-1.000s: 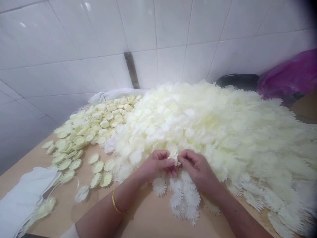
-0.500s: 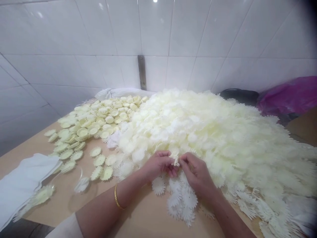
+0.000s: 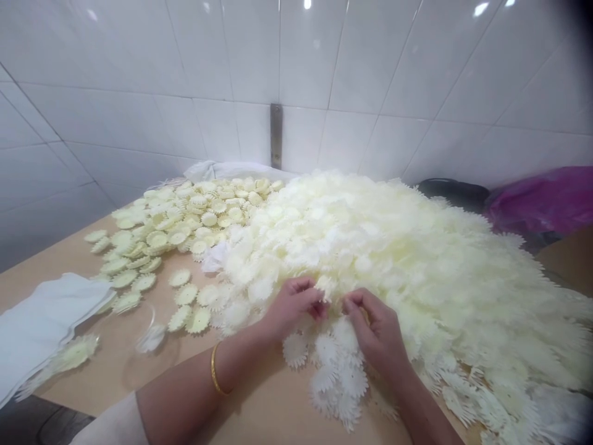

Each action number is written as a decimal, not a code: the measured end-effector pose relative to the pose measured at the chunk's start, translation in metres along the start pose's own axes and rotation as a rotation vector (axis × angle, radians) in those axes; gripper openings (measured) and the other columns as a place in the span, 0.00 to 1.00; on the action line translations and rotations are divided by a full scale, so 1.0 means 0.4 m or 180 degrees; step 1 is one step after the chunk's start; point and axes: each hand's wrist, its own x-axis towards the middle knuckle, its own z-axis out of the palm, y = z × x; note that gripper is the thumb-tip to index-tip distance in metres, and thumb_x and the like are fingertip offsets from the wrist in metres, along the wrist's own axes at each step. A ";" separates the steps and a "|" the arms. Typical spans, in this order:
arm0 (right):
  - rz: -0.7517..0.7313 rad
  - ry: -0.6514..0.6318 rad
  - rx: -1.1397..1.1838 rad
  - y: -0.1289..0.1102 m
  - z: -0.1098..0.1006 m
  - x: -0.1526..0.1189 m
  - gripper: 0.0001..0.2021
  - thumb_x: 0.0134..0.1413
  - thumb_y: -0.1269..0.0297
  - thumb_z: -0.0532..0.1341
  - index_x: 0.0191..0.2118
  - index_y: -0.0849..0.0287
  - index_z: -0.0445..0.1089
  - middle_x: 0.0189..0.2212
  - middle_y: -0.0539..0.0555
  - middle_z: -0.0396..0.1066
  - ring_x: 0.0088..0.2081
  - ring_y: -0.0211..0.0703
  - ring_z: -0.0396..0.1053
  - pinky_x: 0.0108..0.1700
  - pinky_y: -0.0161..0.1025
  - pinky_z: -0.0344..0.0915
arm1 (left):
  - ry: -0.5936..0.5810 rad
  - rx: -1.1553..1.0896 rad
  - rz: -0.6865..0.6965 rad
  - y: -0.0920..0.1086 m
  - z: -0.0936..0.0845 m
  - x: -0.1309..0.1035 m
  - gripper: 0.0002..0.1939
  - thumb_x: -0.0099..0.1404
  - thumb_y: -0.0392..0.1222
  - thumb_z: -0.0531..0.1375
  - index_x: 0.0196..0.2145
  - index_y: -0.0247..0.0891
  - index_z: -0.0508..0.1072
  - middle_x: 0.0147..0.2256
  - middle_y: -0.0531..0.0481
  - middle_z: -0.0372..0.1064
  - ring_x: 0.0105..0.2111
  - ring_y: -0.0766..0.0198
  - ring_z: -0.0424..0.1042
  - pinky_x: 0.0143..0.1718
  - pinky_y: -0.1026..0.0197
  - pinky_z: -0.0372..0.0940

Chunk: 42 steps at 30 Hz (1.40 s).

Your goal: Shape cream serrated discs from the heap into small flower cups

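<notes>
My left hand [image 3: 301, 306] is closed, pinching a small cream flower-shaped piece [image 3: 324, 287] with toothed edges. Just right of it, a short gap away, my right hand [image 3: 373, 318] has its thumb and forefinger pressed together; whatever they hold, if anything, is too fine to see. Below both hands lies a cluster of white scalloped flower pieces [image 3: 340, 377], strung or heaped together, I cannot tell which. Behind them rises a big heap of pale yellow-white flower pieces [image 3: 370, 228].
Thicker, layered yellow discs [image 3: 157, 238] are piled at the left on the brown table [image 3: 259, 402]. White sheets [image 3: 50, 321] lie at the left edge, near a white piece with a loop [image 3: 151, 339]. A purple bag [image 3: 546, 198] and a dark object [image 3: 456, 193] stand by the tiled wall.
My right hand has drawn away slightly to the right from the piece in my left hand, opening a gap between them. The camera view has tilted a little.
</notes>
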 end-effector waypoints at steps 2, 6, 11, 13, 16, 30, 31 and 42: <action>-0.0085 -0.0030 0.0037 -0.008 0.004 -0.003 0.08 0.56 0.67 0.51 0.27 0.59 0.60 0.23 0.49 0.60 0.26 0.36 0.59 0.29 0.33 0.56 | 0.0059 0.0301 0.0140 0.002 0.008 -0.008 0.08 0.54 0.37 0.55 0.20 0.34 0.64 0.19 0.51 0.66 0.20 0.67 0.66 0.24 0.65 0.61; -0.0385 -0.0103 0.0068 -0.015 0.015 -0.007 0.05 0.55 0.68 0.52 0.29 0.59 0.62 0.26 0.50 0.63 0.29 0.38 0.62 0.31 0.33 0.58 | 0.0188 0.0688 0.0430 0.001 0.023 -0.020 0.07 0.53 0.34 0.54 0.19 0.34 0.64 0.17 0.53 0.62 0.19 0.70 0.62 0.22 0.67 0.57; -0.0450 -0.0015 -0.0119 -0.008 0.021 -0.008 0.06 0.56 0.69 0.51 0.29 0.58 0.60 0.25 0.50 0.61 0.28 0.38 0.61 0.30 0.34 0.57 | 0.0289 0.0965 0.0551 -0.003 0.027 -0.022 0.07 0.51 0.33 0.54 0.18 0.35 0.64 0.17 0.54 0.61 0.20 0.70 0.61 0.22 0.67 0.55; -0.0457 0.0007 -0.0229 -0.006 0.020 -0.009 0.07 0.56 0.70 0.49 0.28 0.58 0.59 0.24 0.50 0.60 0.26 0.37 0.59 0.29 0.34 0.56 | 0.0272 0.0982 0.0517 -0.001 0.028 -0.022 0.07 0.51 0.33 0.54 0.17 0.35 0.64 0.17 0.54 0.62 0.20 0.70 0.62 0.22 0.67 0.56; -0.0519 -0.0031 -0.0282 -0.006 0.020 -0.009 0.07 0.56 0.71 0.49 0.28 0.58 0.58 0.23 0.50 0.59 0.26 0.37 0.58 0.28 0.34 0.55 | 0.0251 0.0830 0.0345 0.005 0.029 -0.022 0.07 0.51 0.33 0.54 0.18 0.35 0.65 0.16 0.54 0.61 0.19 0.69 0.62 0.22 0.67 0.56; -0.0476 -0.0054 -0.0316 -0.010 0.016 -0.007 0.09 0.57 0.70 0.48 0.26 0.59 0.58 0.22 0.49 0.59 0.25 0.36 0.58 0.28 0.33 0.55 | 0.0244 0.0425 0.0112 0.016 0.030 -0.020 0.08 0.51 0.35 0.55 0.17 0.35 0.62 0.14 0.56 0.59 0.18 0.68 0.65 0.21 0.66 0.58; -0.0454 -0.0025 -0.0343 -0.009 0.015 -0.007 0.09 0.57 0.70 0.48 0.26 0.59 0.58 0.22 0.49 0.59 0.24 0.36 0.57 0.28 0.33 0.55 | 0.0256 0.0375 0.0104 0.015 0.029 -0.019 0.08 0.51 0.35 0.55 0.17 0.35 0.61 0.14 0.56 0.58 0.18 0.68 0.65 0.21 0.66 0.58; -0.0063 0.0486 -0.0373 -0.007 0.015 -0.010 0.10 0.56 0.66 0.50 0.24 0.59 0.59 0.21 0.50 0.60 0.24 0.37 0.59 0.27 0.34 0.55 | 0.0417 -0.0151 0.0076 0.004 0.015 -0.011 0.08 0.51 0.37 0.56 0.19 0.36 0.59 0.19 0.53 0.65 0.18 0.68 0.66 0.19 0.66 0.59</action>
